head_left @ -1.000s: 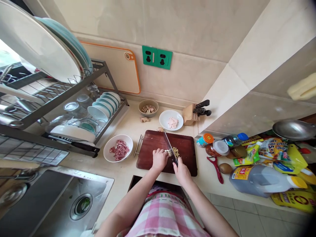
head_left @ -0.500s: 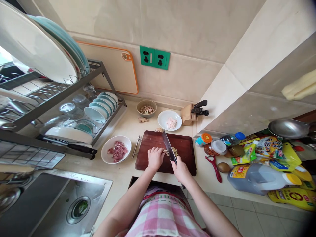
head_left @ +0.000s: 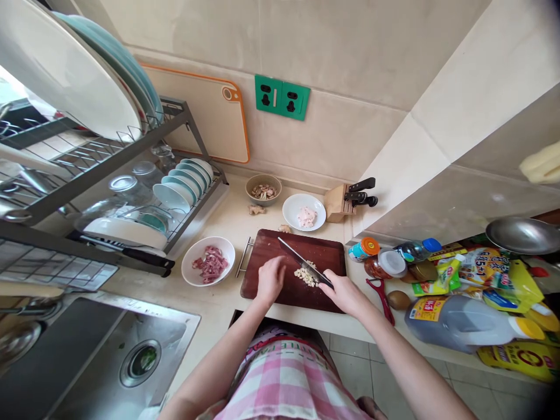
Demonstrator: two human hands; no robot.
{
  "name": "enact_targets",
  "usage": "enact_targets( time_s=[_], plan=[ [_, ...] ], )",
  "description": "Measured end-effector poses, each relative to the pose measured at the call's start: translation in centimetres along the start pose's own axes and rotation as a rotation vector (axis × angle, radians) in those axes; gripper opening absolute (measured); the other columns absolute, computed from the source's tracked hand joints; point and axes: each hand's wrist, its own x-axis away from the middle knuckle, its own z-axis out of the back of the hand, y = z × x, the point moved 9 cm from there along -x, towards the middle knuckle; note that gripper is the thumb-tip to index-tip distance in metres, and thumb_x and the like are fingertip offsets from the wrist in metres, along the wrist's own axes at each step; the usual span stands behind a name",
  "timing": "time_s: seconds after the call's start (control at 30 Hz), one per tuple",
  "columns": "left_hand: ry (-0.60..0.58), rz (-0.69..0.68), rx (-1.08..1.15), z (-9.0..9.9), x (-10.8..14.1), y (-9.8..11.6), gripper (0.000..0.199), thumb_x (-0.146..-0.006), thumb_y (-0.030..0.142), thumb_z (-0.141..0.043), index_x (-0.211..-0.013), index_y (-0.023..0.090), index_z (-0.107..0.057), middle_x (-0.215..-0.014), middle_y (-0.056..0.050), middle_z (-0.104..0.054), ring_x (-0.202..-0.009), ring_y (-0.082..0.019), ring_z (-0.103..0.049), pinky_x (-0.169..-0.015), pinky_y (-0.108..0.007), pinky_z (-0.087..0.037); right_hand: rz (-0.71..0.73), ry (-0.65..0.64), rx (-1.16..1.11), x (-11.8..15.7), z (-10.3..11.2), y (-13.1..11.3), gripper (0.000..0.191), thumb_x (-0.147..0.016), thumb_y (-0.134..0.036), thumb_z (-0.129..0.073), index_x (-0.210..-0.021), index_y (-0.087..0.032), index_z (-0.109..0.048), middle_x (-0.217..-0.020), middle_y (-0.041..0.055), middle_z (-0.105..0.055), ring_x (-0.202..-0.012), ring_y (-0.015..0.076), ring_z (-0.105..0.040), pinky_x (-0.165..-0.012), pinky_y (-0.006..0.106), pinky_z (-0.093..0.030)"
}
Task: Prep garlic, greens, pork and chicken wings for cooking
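Note:
My right hand is wrapped round the handle of a kitchen knife. Its blade slants across the dark red-brown cutting board, tip pointing up and left. Beside and under the blade lies a small heap of chopped pale pieces, which look like garlic. My left hand hovers over the board's left half, apart from the knife and the pieces. Its fingers are loosely bent, with nothing visible in them.
Left of the board stands a bowl of sliced meat. Behind are a basket of mushroom-like slices, a plate with pink paste and a knife block. Jars, bottles and a red peeler lie right; a dish rack and sink left.
My left hand has come away from the pieces, moving slightly left. The knife has swung to a flatter slant, its handle moving right, and more of the chopped heap shows.

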Motion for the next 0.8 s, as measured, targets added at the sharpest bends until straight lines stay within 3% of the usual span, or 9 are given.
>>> enact_targets(
  time_s=[0.1,0.2,0.27,0.4,0.63,0.8],
  plan=[
    [0.246,0.129,0.344,3.0,0.2,-2.3,0.042,-0.096,0.037,-0.037,-0.133,0.019,-0.043,-0.136,-0.013,-0.052,-0.126,-0.022,-0.048,-0.103,-0.037,-0.039,0.039,-0.072,0.188,0.1,1.3,0.8,0.018,-0.09,-0.042,-0.053,-0.099,-0.026,-0.054,-0.081,0.0023,-0.068,-0.073,0.0201,-0.064,-0.056,0.024,-0.031],
    [0.215,0.194,0.621,1.9,0.4,-2.8,0.039,-0.095,0.041,-0.039,-0.125,0.02,-0.051,-0.129,-0.01,-0.059,-0.121,-0.02,-0.054,-0.104,-0.035,-0.041,0.101,-0.114,0.351,-0.6,0.9,2.0,0.022,-0.088,-0.045,-0.055,-0.103,-0.028,-0.056,-0.083,0.0037,-0.069,-0.076,0.0236,-0.066,-0.057,0.025,-0.031],
    [0.148,0.198,0.661,0.3,0.7,-2.3,0.035,-0.093,0.042,-0.042,-0.114,0.02,-0.059,-0.122,-0.01,-0.064,-0.118,-0.021,-0.057,-0.104,-0.035,-0.041,0.133,-0.137,0.413,-1.1,-0.3,3.2,0.02,-0.09,-0.042,-0.053,-0.103,-0.027,-0.057,-0.082,0.0042,-0.07,-0.076,0.024,-0.066,-0.059,0.026,-0.034],
    [0.165,0.185,0.733,-1.1,1.5,-1.5,0.031,-0.089,0.043,-0.049,-0.101,0.019,-0.065,-0.125,-0.011,-0.064,-0.12,-0.023,-0.056,-0.106,-0.039,-0.039,0.165,-0.168,0.434,-1.8,-2.5,5.3,0.02,-0.094,-0.036,-0.048,-0.106,-0.024,-0.057,-0.088,0.0062,-0.072,-0.079,0.0228,-0.067,-0.064,0.027,-0.039],
    [0.255,0.361,0.836,-0.5,2.0,-2.5,0.038,-0.087,0.047,-0.053,-0.106,0.018,-0.067,-0.126,-0.012,-0.064,-0.122,-0.024,-0.055,-0.107,-0.039,-0.039,0.29,-0.183,0.492,-3.8,0.3,4.3,0.025,-0.09,-0.046,-0.053,-0.104,-0.026,-0.057,-0.086,0.0055,-0.071,-0.079,0.0248,-0.067,-0.065,0.027,-0.04],
    [0.235,0.32,0.735,-1.1,2.0,-1.2,0.035,-0.087,0.047,-0.052,-0.101,0.019,-0.069,-0.131,-0.011,-0.061,-0.124,-0.025,-0.054,-0.108,-0.039,-0.038,0.339,-0.202,0.499,-5.6,-0.6,5.8,0.021,-0.093,-0.04,-0.05,-0.105,-0.024,-0.058,-0.089,0.0061,-0.072,-0.081,0.0237,-0.068,-0.066,0.027,-0.041]
  ],
)
